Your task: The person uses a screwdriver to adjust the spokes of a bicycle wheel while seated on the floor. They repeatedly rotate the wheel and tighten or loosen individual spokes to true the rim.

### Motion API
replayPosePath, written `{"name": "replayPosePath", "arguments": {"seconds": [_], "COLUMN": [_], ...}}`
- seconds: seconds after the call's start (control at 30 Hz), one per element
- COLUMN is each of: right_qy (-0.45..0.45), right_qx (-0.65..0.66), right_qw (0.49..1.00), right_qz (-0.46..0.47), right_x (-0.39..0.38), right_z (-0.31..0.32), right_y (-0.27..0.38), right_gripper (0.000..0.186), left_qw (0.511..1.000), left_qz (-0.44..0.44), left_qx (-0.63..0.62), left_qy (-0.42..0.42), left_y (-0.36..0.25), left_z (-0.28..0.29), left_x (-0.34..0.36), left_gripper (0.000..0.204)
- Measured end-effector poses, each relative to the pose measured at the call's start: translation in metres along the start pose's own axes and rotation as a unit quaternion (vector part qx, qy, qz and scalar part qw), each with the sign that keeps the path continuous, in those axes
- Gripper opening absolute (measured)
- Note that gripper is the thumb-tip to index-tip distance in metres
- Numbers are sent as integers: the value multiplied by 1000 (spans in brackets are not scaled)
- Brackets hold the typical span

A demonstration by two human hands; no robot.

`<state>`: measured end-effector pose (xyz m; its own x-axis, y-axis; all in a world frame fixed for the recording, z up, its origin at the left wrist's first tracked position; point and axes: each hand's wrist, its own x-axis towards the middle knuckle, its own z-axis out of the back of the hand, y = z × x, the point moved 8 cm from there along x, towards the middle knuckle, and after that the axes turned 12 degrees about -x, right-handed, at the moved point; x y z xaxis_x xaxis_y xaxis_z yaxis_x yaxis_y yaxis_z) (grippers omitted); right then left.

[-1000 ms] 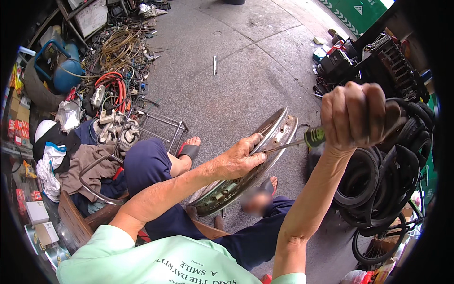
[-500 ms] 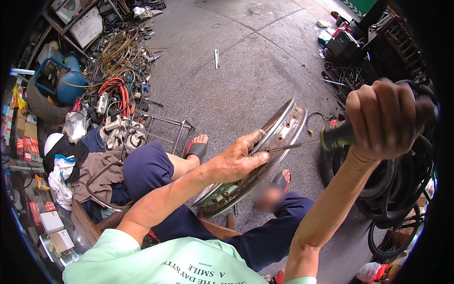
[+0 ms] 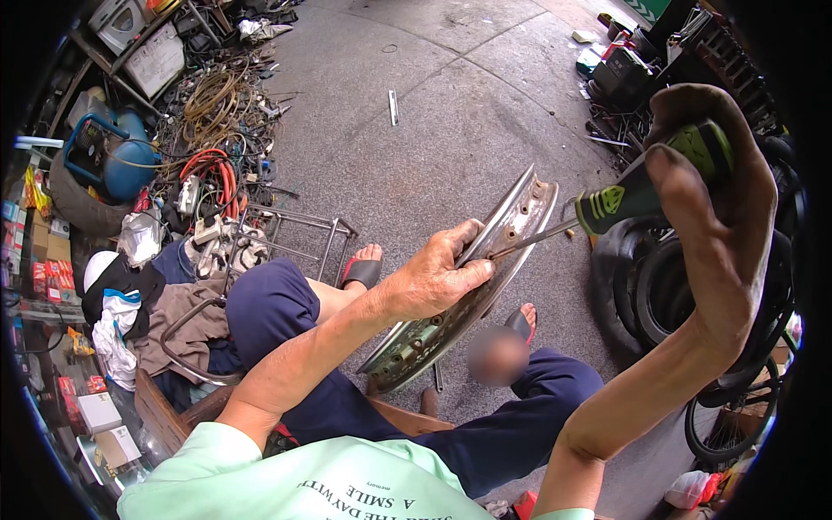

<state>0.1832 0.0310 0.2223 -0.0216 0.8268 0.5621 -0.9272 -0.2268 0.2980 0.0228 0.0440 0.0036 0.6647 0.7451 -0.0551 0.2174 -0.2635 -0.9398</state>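
A worn metal wheel rim [image 3: 416,351] with spoke holes along its channel stands tilted between my knees. My left hand [image 3: 438,276] is closed on the rim's edge, its thumb inside the channel beside a spoke hole. The thin shaft of a screwdriver [image 3: 614,204] with a green-and-black handle reaches down to that hole, close to my left thumb. Whether its tip sits inside the hole I cannot tell. My right hand [image 3: 732,208] is raised at the right, wrapped round the handle with its thumb along the side; the fingers beyond the handle are mostly hidden.
Black tyres [image 3: 663,286] are stacked at the right, above a spoked wheel [image 3: 732,420]. A metal frame [image 3: 303,227] stands left of my foot. Cables [image 3: 212,104], a blue compressor tank [image 3: 130,160] and clothes [image 3: 186,316] crowd the left. A metal strip [image 3: 393,108] lies on the floor ahead.
My right hand has turned on the screwdriver handle, from knuckles showing to palm side showing, baring more of the handle. My left hand and the rim have barely moved.
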Motion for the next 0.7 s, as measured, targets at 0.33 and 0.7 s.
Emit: {"name": "replayPosePath", "arguments": {"seconds": [0.33, 0.7], "right_qy": [-42, -72], "right_qx": [12, -34], "right_qw": [999, 992], "right_qz": [13, -100], "right_x": [-17, -33], "right_z": [-1, 3], "right_y": [-5, -32], "right_gripper": [44, 54], "left_qw": [995, 997], "left_qz": [-22, -8], "left_qx": [91, 64], "left_qy": [-43, -41], "left_y": [7, 4], "left_z": [17, 13], "left_x": [-3, -4], "left_gripper": [37, 40]}}
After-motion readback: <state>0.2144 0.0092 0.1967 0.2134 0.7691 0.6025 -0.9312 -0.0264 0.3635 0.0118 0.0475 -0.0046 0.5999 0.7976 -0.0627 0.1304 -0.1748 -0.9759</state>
